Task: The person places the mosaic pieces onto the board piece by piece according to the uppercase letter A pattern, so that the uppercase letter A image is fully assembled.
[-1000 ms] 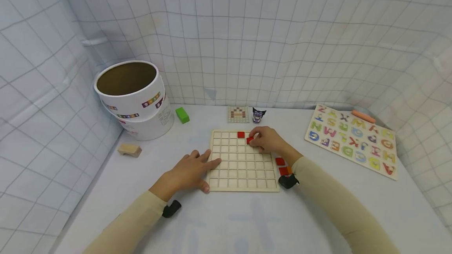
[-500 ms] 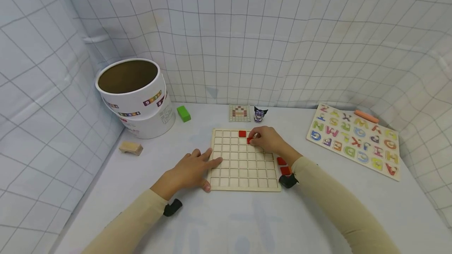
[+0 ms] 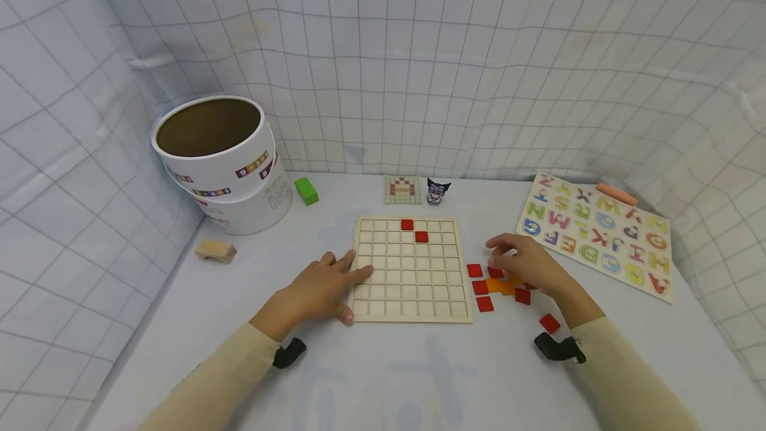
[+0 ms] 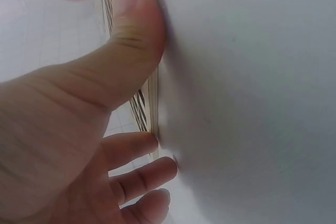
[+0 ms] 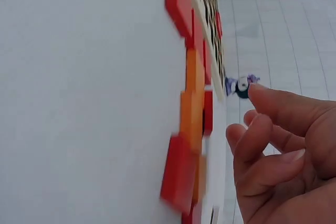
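A pale wooden grid board (image 3: 413,275) lies flat on the table, with one red tile (image 3: 407,225) in its top row and another red tile (image 3: 421,237) a row lower, to the right. My left hand (image 3: 320,291) rests at the board's left edge, fingers spread, the index finger reaching over the squares and the thumb against the side. My right hand (image 3: 526,261), fingers bent and apart with nothing between them, hovers over loose tiles right of the board. Several are red, like this red tile (image 3: 485,304); orange tiles (image 3: 501,286) lie among them, partly under the hand.
Behind the board are a small pattern card (image 3: 403,190) and a little figurine (image 3: 437,191). A white bucket (image 3: 239,198), green block (image 3: 306,191) and wooden block (image 3: 216,251) stand left. An alphabet board (image 3: 592,235) and an orange stick (image 3: 616,194) lie right.
My right hand has let go of the second red tile, leaving it in a square, and moved right to the loose tiles. My left hand stays at the board's edge.
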`<state>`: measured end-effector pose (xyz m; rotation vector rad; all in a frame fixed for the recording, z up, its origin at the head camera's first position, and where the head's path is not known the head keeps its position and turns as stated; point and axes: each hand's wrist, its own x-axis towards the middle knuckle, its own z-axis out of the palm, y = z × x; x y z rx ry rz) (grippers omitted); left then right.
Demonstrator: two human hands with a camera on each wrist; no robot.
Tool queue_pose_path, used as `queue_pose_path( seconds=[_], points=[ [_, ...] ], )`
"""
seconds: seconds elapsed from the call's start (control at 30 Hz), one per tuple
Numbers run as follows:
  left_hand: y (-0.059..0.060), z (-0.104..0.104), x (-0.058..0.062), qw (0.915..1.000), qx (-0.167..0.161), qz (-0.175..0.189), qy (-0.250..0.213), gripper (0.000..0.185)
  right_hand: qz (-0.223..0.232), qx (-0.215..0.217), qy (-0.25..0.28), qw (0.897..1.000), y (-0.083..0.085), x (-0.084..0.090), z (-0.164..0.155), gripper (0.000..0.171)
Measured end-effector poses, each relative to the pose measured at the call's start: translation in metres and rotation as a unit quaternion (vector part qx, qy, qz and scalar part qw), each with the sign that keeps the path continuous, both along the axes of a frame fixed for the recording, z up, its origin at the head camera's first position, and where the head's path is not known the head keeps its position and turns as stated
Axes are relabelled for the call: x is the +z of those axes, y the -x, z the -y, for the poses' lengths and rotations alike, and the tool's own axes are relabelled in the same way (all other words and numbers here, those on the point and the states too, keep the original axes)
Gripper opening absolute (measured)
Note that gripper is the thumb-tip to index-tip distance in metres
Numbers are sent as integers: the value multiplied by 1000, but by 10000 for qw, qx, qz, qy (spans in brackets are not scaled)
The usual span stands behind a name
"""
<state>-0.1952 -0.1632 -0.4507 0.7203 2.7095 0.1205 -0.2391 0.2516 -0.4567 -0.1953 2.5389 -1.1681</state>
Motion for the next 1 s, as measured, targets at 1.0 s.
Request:
queue_pose_path(
  seconds=[1.0],
  points=[
    [-1, -2, 6, 10000, 6, 43, 24, 98, 56, -329, 190, 9993, -3, -1, -12, 38]
  ],
)
